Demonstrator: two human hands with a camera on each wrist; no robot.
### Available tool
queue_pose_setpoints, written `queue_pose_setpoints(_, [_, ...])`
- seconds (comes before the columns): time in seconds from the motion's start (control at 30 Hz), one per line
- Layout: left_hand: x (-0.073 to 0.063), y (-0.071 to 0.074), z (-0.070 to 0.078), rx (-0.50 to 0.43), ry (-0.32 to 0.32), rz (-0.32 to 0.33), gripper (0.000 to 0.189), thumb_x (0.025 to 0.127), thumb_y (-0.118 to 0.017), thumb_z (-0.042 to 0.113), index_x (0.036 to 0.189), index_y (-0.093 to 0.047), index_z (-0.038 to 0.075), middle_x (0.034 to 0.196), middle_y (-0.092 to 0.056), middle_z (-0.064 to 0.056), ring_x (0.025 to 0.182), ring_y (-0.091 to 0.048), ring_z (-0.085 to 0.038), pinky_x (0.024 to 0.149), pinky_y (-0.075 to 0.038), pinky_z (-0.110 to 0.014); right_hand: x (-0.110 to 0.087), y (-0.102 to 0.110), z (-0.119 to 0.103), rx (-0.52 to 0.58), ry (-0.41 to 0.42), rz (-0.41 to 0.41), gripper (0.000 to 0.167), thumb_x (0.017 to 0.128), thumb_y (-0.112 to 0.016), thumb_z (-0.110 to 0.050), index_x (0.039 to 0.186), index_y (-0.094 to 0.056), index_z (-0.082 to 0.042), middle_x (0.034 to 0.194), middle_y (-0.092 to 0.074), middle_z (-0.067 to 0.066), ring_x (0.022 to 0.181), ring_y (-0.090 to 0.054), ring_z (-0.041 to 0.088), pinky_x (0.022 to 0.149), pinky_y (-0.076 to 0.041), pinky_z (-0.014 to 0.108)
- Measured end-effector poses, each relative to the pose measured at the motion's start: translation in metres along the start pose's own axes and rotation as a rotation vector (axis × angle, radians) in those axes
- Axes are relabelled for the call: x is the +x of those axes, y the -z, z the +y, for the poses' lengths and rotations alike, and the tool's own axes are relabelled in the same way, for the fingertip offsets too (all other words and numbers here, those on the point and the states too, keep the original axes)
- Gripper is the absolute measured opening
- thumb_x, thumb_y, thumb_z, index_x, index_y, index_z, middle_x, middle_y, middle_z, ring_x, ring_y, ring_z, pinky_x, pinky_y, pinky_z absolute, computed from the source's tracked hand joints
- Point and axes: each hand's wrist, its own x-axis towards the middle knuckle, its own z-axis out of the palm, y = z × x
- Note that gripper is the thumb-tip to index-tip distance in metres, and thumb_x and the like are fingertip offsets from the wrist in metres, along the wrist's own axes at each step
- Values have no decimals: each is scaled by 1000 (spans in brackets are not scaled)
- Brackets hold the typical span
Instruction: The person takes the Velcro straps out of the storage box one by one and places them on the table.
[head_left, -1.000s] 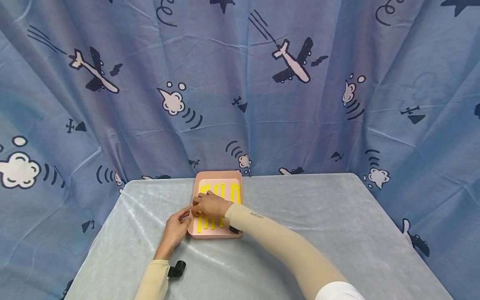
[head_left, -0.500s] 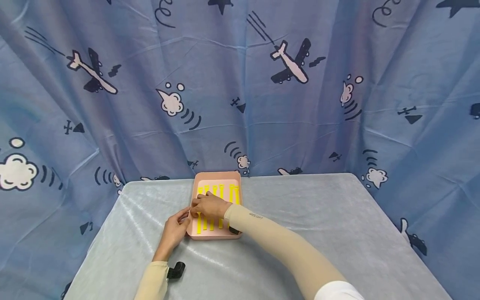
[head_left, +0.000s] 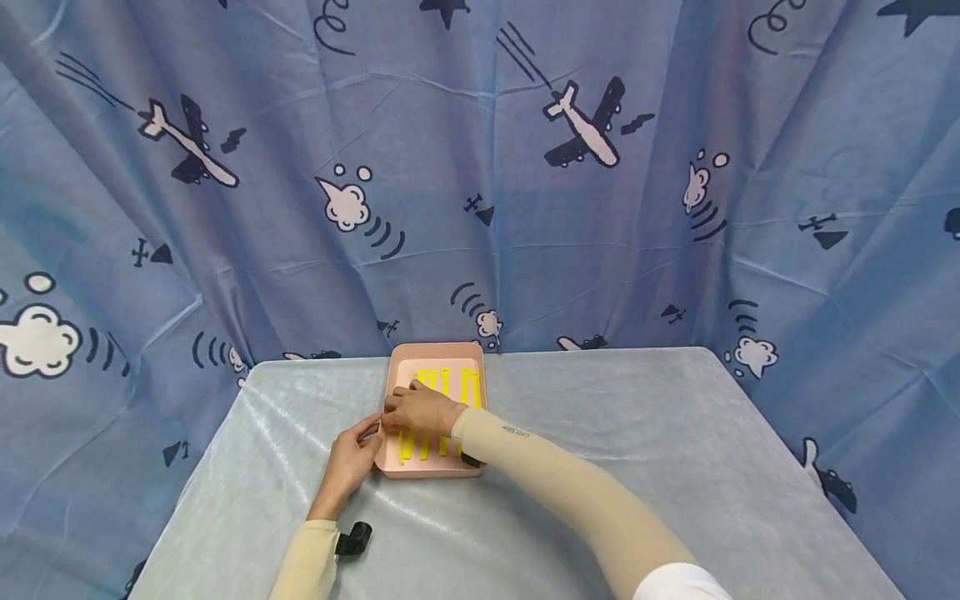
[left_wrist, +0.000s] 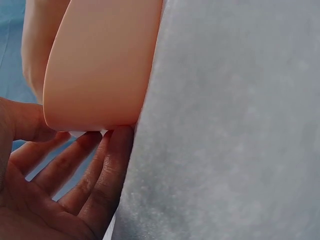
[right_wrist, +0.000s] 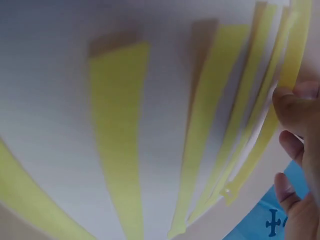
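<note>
A pink tray (head_left: 431, 471) holds several yellow strips (head_left: 444, 379) laid lengthwise side by side. My right hand (head_left: 422, 412) reaches over its left part and hides the middles of the strips there. In the right wrist view, the thumb and index finger pinch the outermost yellow strip (right_wrist: 260, 150), which bends in a curve beside the tray wall. My left hand (head_left: 351, 458) holds the tray from outside at its left side. In the left wrist view its thumb lies at the rim and its fingertips (left_wrist: 120, 140) touch the outer wall.
The tray stands toward the back of a table with a grey cloth (head_left: 637, 450). A blue patterned curtain (head_left: 480, 167) hangs close behind it. The right forearm in a beige sleeve (head_left: 570, 483) crosses the table from the right.
The yellow strips at the left of the tray have shifted right and sit closer together. The right hand stays nearly in place; the left hand keeps its hold on the tray.
</note>
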Motion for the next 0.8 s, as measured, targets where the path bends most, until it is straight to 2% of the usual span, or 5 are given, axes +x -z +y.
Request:
queue_pose_setpoints(0.2, [0,0,0,-13,-1,-4,47,96,-55,10,143,-52,8,135,-60,-22,117,-63,-37,83,-56,-34,-7,13,4,-5,-20,72,23,103,-45,-37,113,-65,-35,116,-60,-9,110,-53,11,89,-43,31])
queue_pose_setpoints(0.37, [1,1,-1,-18,6,-3,46,97,-55,11,143,-53,10,135,-60,-22,115,-64,-35,72,-54,-27,-14,27,8,38,-41,117,24,104,-41,-36,106,-64,-31,115,-59,-9,108,-53,11,87,-42,31])
queue_pose_setpoints(0.53, [0,0,-2,-9,5,1,45,97,-56,12,142,-53,10,134,-61,-22,115,-64,-34,78,-55,-30,-25,38,10,101,-77,159,15,101,-50,-32,105,-64,-28,113,-59,-9,106,-52,11,84,-40,29])
queue_pose_setpoints(0.67, [-1,0,-2,-11,3,6,44,97,-55,12,142,-54,10,134,-61,-21,113,-64,-33,75,-55,-29,-35,41,12,167,-107,217,9,97,-61,-26,105,-66,-26,110,-60,-8,103,-55,12,82,-39,27])
queue_pose_setpoints(0.8, [-2,-1,-1,-15,-4,16,44,97,-54,11,141,-54,10,133,-62,-20,114,-64,-33,75,-54,-28,-45,40,12,207,-138,282,5,96,-64,-24,101,-63,-26,105,-59,-9,99,-56,10,79,-39,26])
